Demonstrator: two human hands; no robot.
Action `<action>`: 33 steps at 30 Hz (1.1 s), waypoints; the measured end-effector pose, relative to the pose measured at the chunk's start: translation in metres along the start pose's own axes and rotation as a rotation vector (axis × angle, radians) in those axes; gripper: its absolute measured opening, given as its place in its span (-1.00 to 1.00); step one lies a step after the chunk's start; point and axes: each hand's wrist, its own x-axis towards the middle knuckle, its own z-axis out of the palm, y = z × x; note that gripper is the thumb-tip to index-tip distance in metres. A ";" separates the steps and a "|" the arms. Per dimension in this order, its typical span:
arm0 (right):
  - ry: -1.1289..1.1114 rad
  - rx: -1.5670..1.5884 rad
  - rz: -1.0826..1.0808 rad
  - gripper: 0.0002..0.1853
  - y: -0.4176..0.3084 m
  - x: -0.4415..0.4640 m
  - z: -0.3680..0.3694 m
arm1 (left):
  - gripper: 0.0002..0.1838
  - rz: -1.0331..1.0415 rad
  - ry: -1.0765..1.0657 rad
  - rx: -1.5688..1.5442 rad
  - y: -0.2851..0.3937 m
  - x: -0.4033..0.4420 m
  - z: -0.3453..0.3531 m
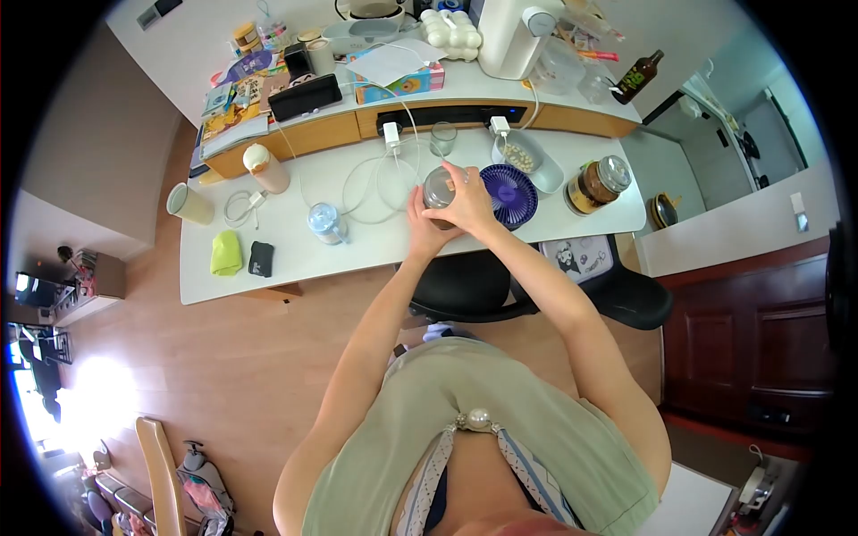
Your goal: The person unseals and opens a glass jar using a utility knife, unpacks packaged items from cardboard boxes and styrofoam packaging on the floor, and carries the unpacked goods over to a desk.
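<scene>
Both hands are at a glass jar (438, 186) near the front middle of the white table. My left hand (429, 228) is wrapped around its near left side. My right hand (466, 201) closes over its top right, with the fingers across the lid area. The hands partly hide the jar, so its contents are unclear. Right beside my right hand is a round purple ribbed basket (509, 196). A drinking glass (443, 138) stands just behind the jar. Farther right, a larger jar (596, 185) with brown contents has a clear lid.
White cables and a charger (391, 134) lie left of the jar. A light blue bottle (327, 223), pink bottle (266, 168), cream cup (189, 205) and green cloth (226, 254) stand or lie at left. A grey container (529, 159) sits behind the basket. Black chairs (465, 284) adjoin the table's front.
</scene>
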 end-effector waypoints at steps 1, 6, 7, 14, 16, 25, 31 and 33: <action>-0.066 -0.037 -0.051 0.01 0.001 0.006 -0.005 | 0.30 0.018 0.038 0.021 -0.001 0.005 0.005; -0.440 -0.149 -0.282 -0.03 0.011 0.044 -0.028 | 0.20 -0.013 0.103 0.082 0.000 0.023 0.012; -0.476 -0.150 -0.302 -0.05 0.014 0.050 -0.027 | 0.19 -0.019 0.105 0.087 0.003 0.023 0.010; -0.631 0.324 -0.182 -0.21 0.048 0.089 -0.025 | 0.11 0.027 0.144 0.124 0.006 0.022 0.012; -0.644 0.288 -0.275 -0.23 0.049 0.094 -0.029 | 0.10 0.028 0.136 0.115 0.007 0.024 0.011; -0.643 1.292 0.324 -0.17 0.073 0.087 -0.050 | 0.39 0.107 0.109 0.152 0.014 0.019 -0.008; -0.693 1.078 0.282 -0.23 0.023 0.078 -0.054 | 0.36 0.104 0.023 -0.261 0.088 0.069 -0.035; -0.829 1.101 0.291 -0.22 0.011 0.080 -0.058 | 0.23 0.030 -0.046 -0.132 0.099 0.084 -0.051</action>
